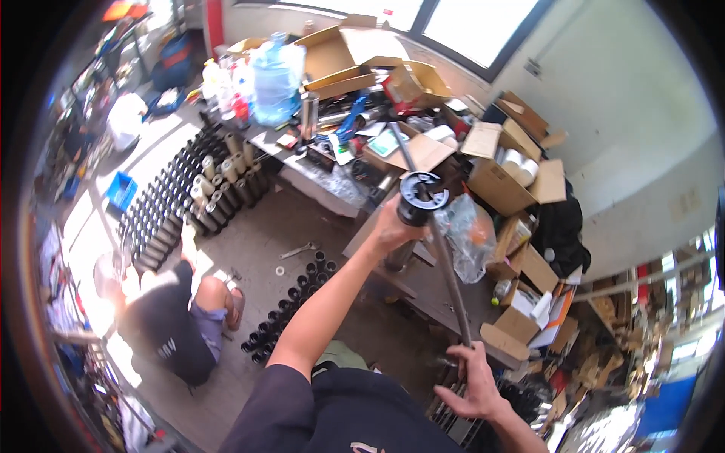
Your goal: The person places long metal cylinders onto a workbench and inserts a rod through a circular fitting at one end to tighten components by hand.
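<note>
My left hand (391, 229) is wrapped round a black cylindrical part (414, 214) with a notched metallic ring at its top, held over the edge of the cluttered bench. A long dark metal bar (451, 283) slants past this part, one end reaching up over the bench and the other down toward my right hand (477, 386). The fingers of that hand are spread, with the thumb apart. Its fingertips are close to the bar's lower end; whether they touch it I cannot tell.
Cardboard boxes (507, 177), a blue water jug (276, 79) and a clear plastic bag (470, 235) crowd the bench. On the floor stand rows of dark cylinders (170, 200), black tubular parts (291, 309) and a wrench (300, 250). Another person (170, 325) squats at the left.
</note>
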A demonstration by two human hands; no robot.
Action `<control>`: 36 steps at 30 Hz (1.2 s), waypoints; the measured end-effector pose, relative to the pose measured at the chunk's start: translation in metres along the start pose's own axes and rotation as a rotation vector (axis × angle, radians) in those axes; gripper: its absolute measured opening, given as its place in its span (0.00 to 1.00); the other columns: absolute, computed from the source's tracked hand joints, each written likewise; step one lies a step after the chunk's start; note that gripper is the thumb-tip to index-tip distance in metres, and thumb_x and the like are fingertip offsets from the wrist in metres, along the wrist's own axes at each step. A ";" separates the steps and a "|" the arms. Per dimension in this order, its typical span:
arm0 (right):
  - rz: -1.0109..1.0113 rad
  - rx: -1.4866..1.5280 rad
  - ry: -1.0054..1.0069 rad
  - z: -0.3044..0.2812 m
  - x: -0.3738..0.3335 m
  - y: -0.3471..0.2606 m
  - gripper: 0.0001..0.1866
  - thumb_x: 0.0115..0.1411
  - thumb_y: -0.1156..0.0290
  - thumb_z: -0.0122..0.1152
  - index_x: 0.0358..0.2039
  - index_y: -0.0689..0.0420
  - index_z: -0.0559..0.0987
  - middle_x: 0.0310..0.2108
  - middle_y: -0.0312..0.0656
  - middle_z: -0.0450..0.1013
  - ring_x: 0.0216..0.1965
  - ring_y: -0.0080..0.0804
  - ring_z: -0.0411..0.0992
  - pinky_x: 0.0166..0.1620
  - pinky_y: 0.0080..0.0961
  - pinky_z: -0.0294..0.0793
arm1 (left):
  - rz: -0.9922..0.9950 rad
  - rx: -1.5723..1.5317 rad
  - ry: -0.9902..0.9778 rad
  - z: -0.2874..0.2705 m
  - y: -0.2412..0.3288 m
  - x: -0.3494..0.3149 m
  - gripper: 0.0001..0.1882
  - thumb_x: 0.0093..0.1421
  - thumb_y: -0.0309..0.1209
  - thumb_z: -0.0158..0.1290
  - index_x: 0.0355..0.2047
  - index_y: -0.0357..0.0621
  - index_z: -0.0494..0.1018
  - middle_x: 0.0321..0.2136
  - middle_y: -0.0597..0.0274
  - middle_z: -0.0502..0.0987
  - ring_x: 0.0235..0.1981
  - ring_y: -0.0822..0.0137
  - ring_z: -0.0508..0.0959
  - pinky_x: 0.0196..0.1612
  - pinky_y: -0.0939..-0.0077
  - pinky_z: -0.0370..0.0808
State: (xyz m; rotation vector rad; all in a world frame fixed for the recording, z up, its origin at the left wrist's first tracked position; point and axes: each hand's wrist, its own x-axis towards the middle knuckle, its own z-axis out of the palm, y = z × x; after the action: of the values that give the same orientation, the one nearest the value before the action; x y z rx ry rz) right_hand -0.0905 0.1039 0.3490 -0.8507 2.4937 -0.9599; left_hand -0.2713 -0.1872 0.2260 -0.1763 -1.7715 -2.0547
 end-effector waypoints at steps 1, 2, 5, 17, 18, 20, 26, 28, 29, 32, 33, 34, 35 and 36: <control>-0.147 -0.156 -0.111 -0.012 0.007 0.001 0.34 0.46 0.65 0.76 0.53 0.56 0.72 0.37 0.47 0.66 0.34 0.40 0.68 0.38 0.32 0.71 | -0.090 -0.050 -0.023 -0.005 -0.003 -0.003 0.33 0.39 0.29 0.72 0.49 0.39 0.75 0.39 0.65 0.79 0.39 0.70 0.76 0.49 0.70 0.75; -0.341 -0.330 -0.172 -0.027 0.012 0.003 0.27 0.48 0.64 0.75 0.48 0.55 0.75 0.34 0.45 0.67 0.31 0.38 0.68 0.36 0.29 0.70 | 0.021 0.053 0.052 -0.001 0.008 -0.009 0.35 0.39 0.31 0.73 0.50 0.38 0.74 0.40 0.63 0.80 0.40 0.70 0.76 0.50 0.69 0.74; -0.806 -0.903 -0.275 -0.064 0.040 -0.015 0.11 0.51 0.62 0.71 0.31 0.52 0.80 0.22 0.35 0.64 0.21 0.29 0.65 0.29 0.22 0.62 | 0.113 0.120 0.155 0.021 -0.022 -0.008 0.34 0.39 0.37 0.72 0.46 0.37 0.72 0.36 0.49 0.79 0.37 0.59 0.80 0.45 0.64 0.77; -0.329 -1.389 -0.091 0.026 0.584 -0.079 0.19 0.54 0.70 0.59 0.48 0.56 0.79 0.39 0.46 0.79 0.36 0.39 0.79 0.38 0.38 0.78 | 0.126 0.155 0.388 0.023 -0.031 -0.015 0.27 0.39 0.37 0.67 0.41 0.48 0.74 0.29 0.53 0.80 0.31 0.46 0.81 0.36 0.55 0.78; -0.315 -1.462 0.112 -0.080 0.596 0.037 0.20 0.55 0.71 0.59 0.49 0.56 0.80 0.41 0.48 0.80 0.40 0.42 0.79 0.43 0.40 0.77 | 0.150 0.172 0.364 0.035 -0.033 -0.017 0.27 0.38 0.37 0.67 0.41 0.48 0.74 0.29 0.54 0.80 0.31 0.46 0.81 0.35 0.55 0.78; -0.004 -1.326 -0.007 -0.174 0.531 0.154 0.14 0.57 0.69 0.58 0.43 0.56 0.81 0.38 0.48 0.79 0.40 0.41 0.78 0.46 0.39 0.76 | 0.194 0.230 0.433 0.048 -0.053 -0.004 0.27 0.38 0.37 0.67 0.41 0.49 0.73 0.27 0.54 0.79 0.29 0.46 0.80 0.33 0.56 0.78; 0.315 -0.198 0.255 -0.138 0.161 0.228 0.13 0.71 0.66 0.41 0.30 0.58 0.69 0.23 0.37 0.63 0.25 0.29 0.60 0.31 0.31 0.63 | 0.225 0.257 0.397 0.010 -0.038 -0.003 0.30 0.37 0.41 0.71 0.40 0.46 0.74 0.26 0.53 0.79 0.28 0.48 0.81 0.32 0.60 0.79; 0.233 -0.265 0.204 -0.070 0.045 0.157 0.13 0.66 0.66 0.51 0.47 0.59 0.66 0.28 0.38 0.66 0.27 0.29 0.64 0.32 0.28 0.65 | 0.238 0.245 0.372 0.015 -0.033 -0.002 0.29 0.37 0.40 0.71 0.39 0.46 0.74 0.26 0.52 0.79 0.29 0.47 0.81 0.32 0.60 0.79; 0.194 -0.382 0.086 -0.043 -0.016 0.128 0.29 0.61 0.64 0.63 0.59 0.58 0.65 0.31 0.38 0.69 0.28 0.28 0.67 0.32 0.25 0.67 | 0.273 0.259 0.397 0.020 -0.031 -0.003 0.28 0.38 0.39 0.70 0.39 0.45 0.73 0.26 0.51 0.79 0.29 0.46 0.81 0.33 0.60 0.79; -0.344 -0.421 0.134 -0.062 -0.013 0.072 0.40 0.53 0.62 0.71 0.63 0.58 0.63 0.30 0.39 0.71 0.25 0.28 0.68 0.29 0.27 0.67 | 0.194 0.283 0.391 0.027 -0.033 -0.005 0.28 0.39 0.39 0.71 0.40 0.45 0.73 0.29 0.50 0.80 0.30 0.45 0.81 0.33 0.59 0.79; -0.520 -0.503 0.128 -0.078 0.010 0.059 0.39 0.51 0.59 0.73 0.61 0.56 0.67 0.28 0.38 0.71 0.23 0.28 0.67 0.28 0.28 0.68 | 0.177 0.287 0.405 0.026 -0.031 -0.006 0.29 0.40 0.39 0.71 0.41 0.45 0.72 0.29 0.50 0.80 0.30 0.45 0.81 0.33 0.59 0.79; -0.677 -0.596 0.156 -0.091 0.026 0.045 0.38 0.49 0.56 0.74 0.59 0.54 0.70 0.26 0.38 0.70 0.21 0.27 0.67 0.27 0.29 0.68 | 0.191 0.297 0.397 0.031 -0.031 -0.007 0.30 0.40 0.40 0.71 0.42 0.45 0.72 0.29 0.50 0.80 0.31 0.45 0.82 0.34 0.59 0.79; -0.854 -0.795 0.206 -0.099 0.062 0.015 0.23 0.53 0.55 0.71 0.47 0.51 0.79 0.22 0.33 0.66 0.21 0.27 0.66 0.28 0.27 0.67 | 0.203 0.312 0.425 0.038 -0.034 -0.008 0.31 0.40 0.40 0.71 0.42 0.46 0.71 0.29 0.50 0.80 0.31 0.45 0.82 0.34 0.59 0.79; -1.144 -0.763 0.063 -0.094 0.095 -0.002 0.16 0.53 0.57 0.70 0.38 0.50 0.79 0.22 0.30 0.64 0.22 0.25 0.66 0.29 0.25 0.66 | 0.213 0.329 0.459 0.040 -0.037 -0.009 0.31 0.40 0.41 0.72 0.43 0.46 0.71 0.29 0.50 0.80 0.31 0.45 0.82 0.34 0.58 0.79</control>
State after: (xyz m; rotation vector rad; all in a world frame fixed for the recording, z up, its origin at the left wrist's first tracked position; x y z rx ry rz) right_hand -0.2094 0.0887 0.4089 -2.6451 2.2880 -0.1757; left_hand -0.2845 -0.1428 0.1964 0.1837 -1.6798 -1.4821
